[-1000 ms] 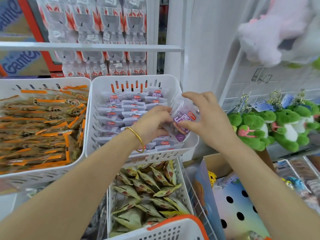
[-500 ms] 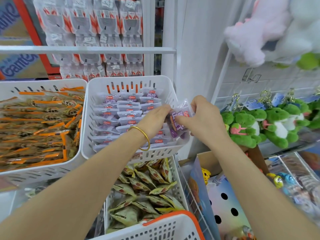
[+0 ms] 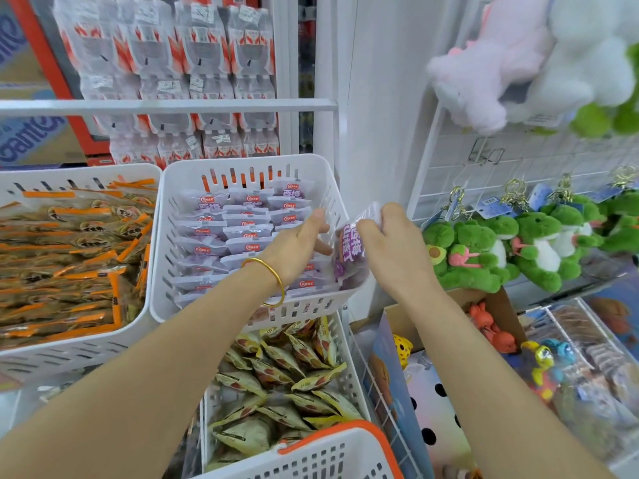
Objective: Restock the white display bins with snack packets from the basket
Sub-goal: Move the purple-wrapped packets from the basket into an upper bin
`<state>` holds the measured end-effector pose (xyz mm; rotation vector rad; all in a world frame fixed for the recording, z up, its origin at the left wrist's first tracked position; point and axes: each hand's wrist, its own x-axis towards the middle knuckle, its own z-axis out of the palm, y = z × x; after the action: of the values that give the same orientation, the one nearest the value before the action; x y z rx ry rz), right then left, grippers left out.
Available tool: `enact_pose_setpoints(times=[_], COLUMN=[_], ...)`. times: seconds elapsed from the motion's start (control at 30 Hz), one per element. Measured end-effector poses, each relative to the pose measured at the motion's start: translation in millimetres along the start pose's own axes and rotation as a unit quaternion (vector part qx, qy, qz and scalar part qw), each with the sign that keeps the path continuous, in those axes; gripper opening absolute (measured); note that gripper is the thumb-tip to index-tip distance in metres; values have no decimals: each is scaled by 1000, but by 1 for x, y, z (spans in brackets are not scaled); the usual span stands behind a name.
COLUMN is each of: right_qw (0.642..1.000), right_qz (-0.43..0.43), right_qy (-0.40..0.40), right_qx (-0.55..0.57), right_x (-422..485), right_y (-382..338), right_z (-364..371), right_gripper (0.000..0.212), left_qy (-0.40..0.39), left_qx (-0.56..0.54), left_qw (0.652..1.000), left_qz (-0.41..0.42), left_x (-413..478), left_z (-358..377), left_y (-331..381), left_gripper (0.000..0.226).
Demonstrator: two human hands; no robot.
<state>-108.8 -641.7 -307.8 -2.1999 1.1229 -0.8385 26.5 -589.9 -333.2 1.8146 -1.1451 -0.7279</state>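
purple print shows on the snack packet point(image 3: 351, 252) that the right hand point(image 3: 390, 243) pinches by its upper edge, holding it at the right wall of the middle white bin point(image 3: 193, 188), partly over the rim and not yet lying on the rows of matching packets point(image 3: 242, 233) inside. the left hand point(image 3: 297, 250), with a gold bangle point(image 3: 273, 281) at the wrist, reaches into the same bin with its fingers spread and loosely curved, holding nothing that can be seen, its fingertips near the packet. the risk i see is at that right wall: the packet hangs close to the rim, so if the pinch lets go too early it could slide outside and drop toward the cardboard box point(image 3: 449, 305) of toys below or into the lower bin of yellow packets point(image 3: 287, 378). the bin looks nearly full, so pushing one more in at the edge may ruck up the neat rows or leave it standing on end. the bin also tilts toward the near side, so a loose packet might creep forward. the orange-rimmed basket point(image 3: 328, 451) sits at the near edge, its contents hidden.
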Motion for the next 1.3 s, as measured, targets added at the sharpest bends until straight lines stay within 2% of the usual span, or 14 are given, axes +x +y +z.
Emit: enact_pose_setpoints(times=[0.07,0.13,0.23,0.33,0.43,0.53,0.6,0.7,0.9,1.1,1.2,1.3], right_qw=[1000,998,989,983,988,990,970,944,935,912,899,868], right_qz=[15,31,45,6,-59,-83,-94,-105,-58,-52,-72,-133], right_qy=[-9,19,65,93,107,96,107,127,80,9,18,3], right_qx=[23,56,126,156,97,-69,-195,-286,-340,-406,-431,-478], right_x=[2,4,13,27,39,46,47,50,60,71,73,66], right_y=[1,3,4,2,-6,-6,1,6,-4,-11,-10,-8], right_z=[1,-1,-2,7,22,36,44,52,40,53,56,63], right_gripper=[29,29,25,22,28,17,16,28,25,24,25,23], left_qy=[56,105,118,99,68,62,60,58,59,64,65,69], left_qx=[-15,3,128,265,338,352,355,350,349,362,362,364], left_qw=[998,993,983,956,934,930,929,931,932,927,928,927], left_qz=[22,52,65,78,89,85,86,85,81,69,66,63], left_x=[-2,-2,2,6,6,6,6,6,5,1,0,-1], left_z=[-3,-6,-11,-13,-11,-11,-12,-13,-12,-10,-9,-8], left_y=[-6,-9,-13,-18,-22,-27,-30,-31,-30,-28,-27,-26], left_gripper=[52,48,36,36,38,41,41,42,43,45,44,44])
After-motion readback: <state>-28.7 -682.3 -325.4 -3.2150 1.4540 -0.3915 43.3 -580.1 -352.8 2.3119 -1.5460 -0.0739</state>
